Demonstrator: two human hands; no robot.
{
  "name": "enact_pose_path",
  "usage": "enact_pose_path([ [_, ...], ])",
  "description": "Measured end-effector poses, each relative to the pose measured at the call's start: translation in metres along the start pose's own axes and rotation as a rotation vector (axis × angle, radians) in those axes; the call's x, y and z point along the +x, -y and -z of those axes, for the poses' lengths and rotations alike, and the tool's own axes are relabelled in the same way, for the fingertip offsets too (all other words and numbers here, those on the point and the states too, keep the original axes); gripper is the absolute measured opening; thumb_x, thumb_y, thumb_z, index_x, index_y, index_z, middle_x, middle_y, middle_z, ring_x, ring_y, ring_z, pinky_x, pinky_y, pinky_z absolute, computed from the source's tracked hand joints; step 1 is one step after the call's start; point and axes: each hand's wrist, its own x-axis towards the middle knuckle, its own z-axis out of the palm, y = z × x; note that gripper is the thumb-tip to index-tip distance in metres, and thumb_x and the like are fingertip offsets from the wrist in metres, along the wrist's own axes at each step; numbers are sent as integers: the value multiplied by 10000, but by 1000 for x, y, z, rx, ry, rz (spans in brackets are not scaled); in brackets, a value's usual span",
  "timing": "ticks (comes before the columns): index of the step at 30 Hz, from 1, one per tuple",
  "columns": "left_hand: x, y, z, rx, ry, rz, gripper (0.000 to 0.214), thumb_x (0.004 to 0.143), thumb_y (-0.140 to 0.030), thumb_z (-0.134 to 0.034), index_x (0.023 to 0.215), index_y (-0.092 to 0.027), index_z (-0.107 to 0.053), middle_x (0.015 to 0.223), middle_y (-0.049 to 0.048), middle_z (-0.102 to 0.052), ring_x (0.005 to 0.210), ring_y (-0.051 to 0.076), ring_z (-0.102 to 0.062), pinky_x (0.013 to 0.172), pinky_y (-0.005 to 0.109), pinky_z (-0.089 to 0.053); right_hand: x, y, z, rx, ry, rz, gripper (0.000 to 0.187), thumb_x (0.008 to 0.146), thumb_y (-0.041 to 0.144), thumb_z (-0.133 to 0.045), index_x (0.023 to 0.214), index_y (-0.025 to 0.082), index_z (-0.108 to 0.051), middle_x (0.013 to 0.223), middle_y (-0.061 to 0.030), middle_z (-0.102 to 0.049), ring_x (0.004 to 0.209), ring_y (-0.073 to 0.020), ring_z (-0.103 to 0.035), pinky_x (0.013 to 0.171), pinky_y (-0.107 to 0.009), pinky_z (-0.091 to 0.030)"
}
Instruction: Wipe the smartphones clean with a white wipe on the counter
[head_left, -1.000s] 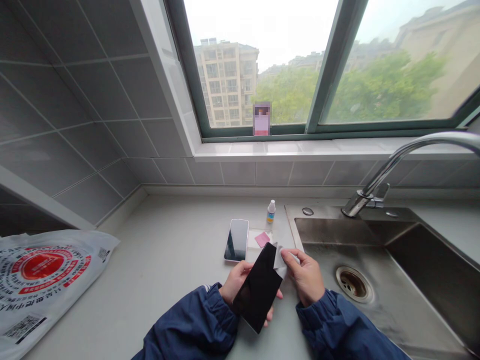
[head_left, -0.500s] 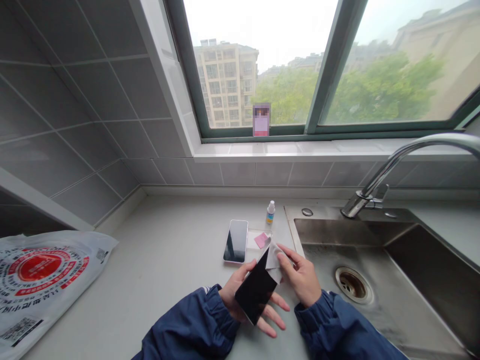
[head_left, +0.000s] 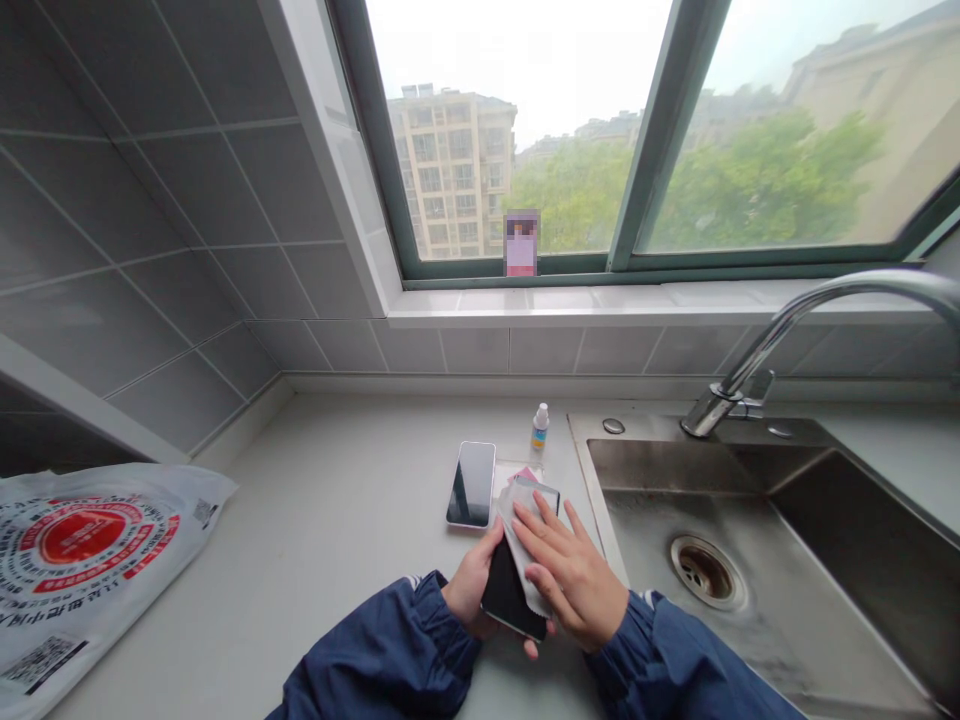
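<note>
My left hand (head_left: 471, 588) is wrapped round a black-screened phone (head_left: 511, 596), its thumb along the left edge and fingertips showing below. A grey-white wiping cloth (head_left: 519, 502) lies over much of the screen. Flat on that cloth rests my right hand (head_left: 574, 580), fingers stretched out and spread, pressing it against the phone. Just beyond, a second phone (head_left: 472, 484) with a pale frame lies face up on the counter. A small white-capped bottle (head_left: 540, 427) stands behind. Partly hidden behind the cloth are a pink piece (head_left: 526, 474) and a clear flat case (head_left: 506, 467).
To the right is a steel sink (head_left: 592, 470) with a drain (head_left: 707, 570) and a curved chrome faucet (head_left: 780, 335). A white plastic bag (head_left: 90, 560) with red print lies on the counter (head_left: 330, 510) at left. A window sill (head_left: 600, 300) runs along the back.
My right hand has gone from pinching the cloth at the phone's upper edge to lying flat on it. The cloth is now spread across the screen, and the phone has tilted more upright.
</note>
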Motion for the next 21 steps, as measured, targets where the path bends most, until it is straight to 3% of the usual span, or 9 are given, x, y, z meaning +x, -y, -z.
enact_pose_path([
  [3,2,-1,3,-93,1,-194,778,885,-711,-226,1423,-189,-435,1105,154,-693,776,261,-701,698,416,-529,1,9,5,-75,-8,48,555,981,350,-429,1494,163,-329,1531,-94,-328,1452,-323,-170,1167,-597,7],
  [7,3,-6,0,-196,-99,-444,777,911,-657,-278,1376,-68,-478,1223,192,-644,1153,306,-595,1065,443,-367,2,23,9,-66,-43,108,547,976,408,-430,1455,145,-399,1501,-108,-390,1449,-328,-184,1163,-601,40],
  [11,2,-10,-6,-218,-121,-443,797,894,-685,-286,1332,-67,-534,1234,193,-640,1258,334,-514,1110,456,-308,3,31,16,-34,-79,175,502,943,401,-488,1379,153,-499,1437,-101,-487,1441,-357,-196,1145,-650,24],
  [16,1,-13,-2,-165,-108,-455,782,881,-708,-266,1303,-130,-580,1259,156,-635,1300,349,-470,1101,477,-319,4,27,23,-69,-173,154,376,919,239,-520,1284,180,-589,1362,-79,-572,1427,-338,-258,1154,-648,-55],
  [21,2,-10,2,-161,-83,-472,785,893,-693,-259,1280,-98,-593,1253,162,-638,1313,312,-462,1137,448,-271,3,24,18,-147,-125,89,463,922,272,-530,1375,174,-512,1456,-72,-468,1444,-347,-199,1163,-623,-10],
])
